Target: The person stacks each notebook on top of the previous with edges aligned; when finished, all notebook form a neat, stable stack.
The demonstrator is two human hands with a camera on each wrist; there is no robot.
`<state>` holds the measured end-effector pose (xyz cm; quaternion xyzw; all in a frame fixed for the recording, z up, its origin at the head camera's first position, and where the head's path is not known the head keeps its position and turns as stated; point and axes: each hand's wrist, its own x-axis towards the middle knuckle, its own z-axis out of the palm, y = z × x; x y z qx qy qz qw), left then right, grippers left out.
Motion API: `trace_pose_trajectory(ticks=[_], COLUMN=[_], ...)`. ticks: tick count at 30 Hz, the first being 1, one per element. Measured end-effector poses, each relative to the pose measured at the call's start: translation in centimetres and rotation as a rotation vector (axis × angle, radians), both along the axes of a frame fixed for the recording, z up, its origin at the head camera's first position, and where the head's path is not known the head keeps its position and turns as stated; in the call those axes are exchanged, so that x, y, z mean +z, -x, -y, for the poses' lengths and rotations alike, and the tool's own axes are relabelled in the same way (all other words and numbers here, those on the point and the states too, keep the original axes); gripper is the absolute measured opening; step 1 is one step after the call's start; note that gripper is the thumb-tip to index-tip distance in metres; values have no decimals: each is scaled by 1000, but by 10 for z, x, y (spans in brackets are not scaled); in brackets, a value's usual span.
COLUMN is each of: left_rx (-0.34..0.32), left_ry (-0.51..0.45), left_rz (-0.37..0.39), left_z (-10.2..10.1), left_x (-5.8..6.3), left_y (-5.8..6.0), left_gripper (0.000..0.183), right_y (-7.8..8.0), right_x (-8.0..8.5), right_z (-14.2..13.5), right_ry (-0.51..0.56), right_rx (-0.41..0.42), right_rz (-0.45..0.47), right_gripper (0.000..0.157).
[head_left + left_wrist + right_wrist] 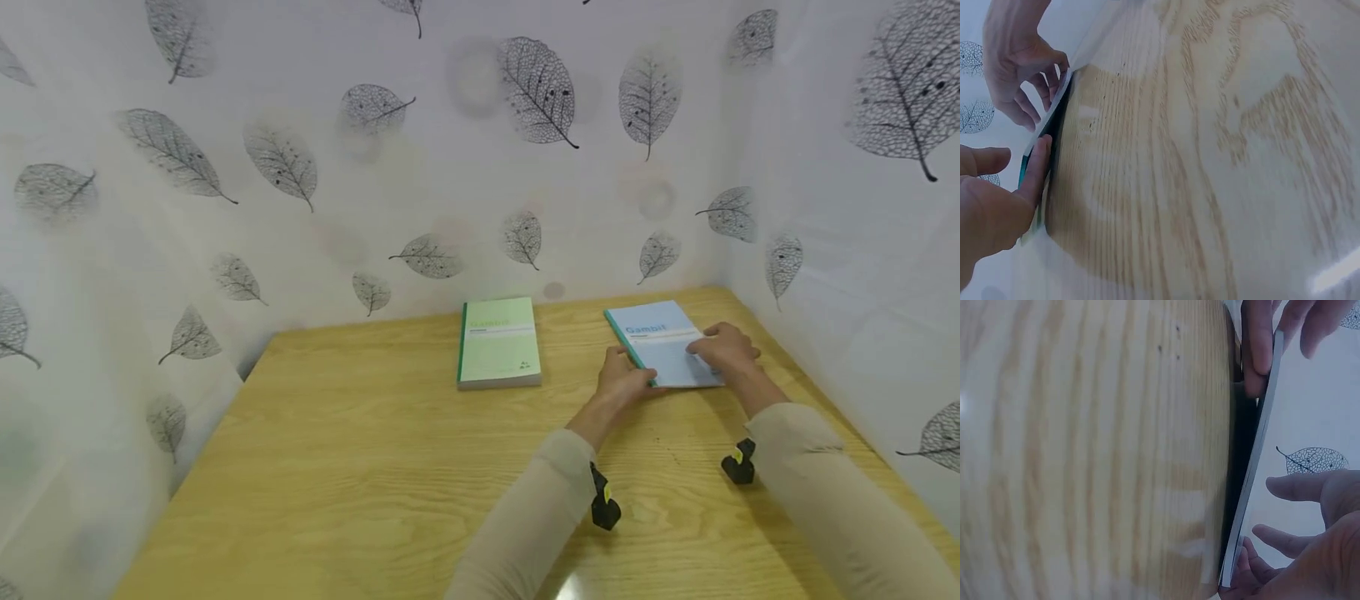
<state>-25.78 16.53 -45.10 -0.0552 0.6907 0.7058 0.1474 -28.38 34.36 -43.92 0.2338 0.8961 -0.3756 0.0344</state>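
Observation:
A light blue notebook point(663, 337) with a green spine and "Gambit" on its cover lies at the back right of the table, its near edge raised off the wood. My left hand point(622, 379) holds its near left corner, with fingers under the edge point(1035, 169) and the thumb on the cover side. At the right side, my right hand point(727, 350) grips the edge, thumb over the cover. From the right wrist view, the notebook's edge point(1254, 469) stands tilted above the table, a dark gap beneath. A light green notebook point(498, 342) lies flat to the left.
The wooden table point(337, 467) runs up to a pale curtain point(450, 183) printed with grey leaves at the back and both sides. Black wrist-camera mounts point(603, 500) hang below both sleeves, close above the tabletop.

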Motion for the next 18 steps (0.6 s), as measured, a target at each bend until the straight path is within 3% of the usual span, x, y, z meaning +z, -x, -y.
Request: trace_pose_trajectory(ticks=[3, 8, 14, 18], left_rx=[11, 22, 47, 55], left_ry=[-75, -109, -59, 66], left_rz=[-21, -38, -44, -79], left_z=[3, 6, 15, 21], left_x=[-5, -7, -10, -13], left_y=[3, 6, 7, 10], left_gripper=[64, 74, 66, 65], right_y=[-1, -4, -2, -2], right_x=[0, 3, 0, -3], right_z=[2, 3, 8, 9], right_ry=[-12, 42, 79, 83], right_rx=[38, 85, 55, 56], right_rz=[-15, -29, -1, 2], right_gripper=[63, 62, 57, 56])
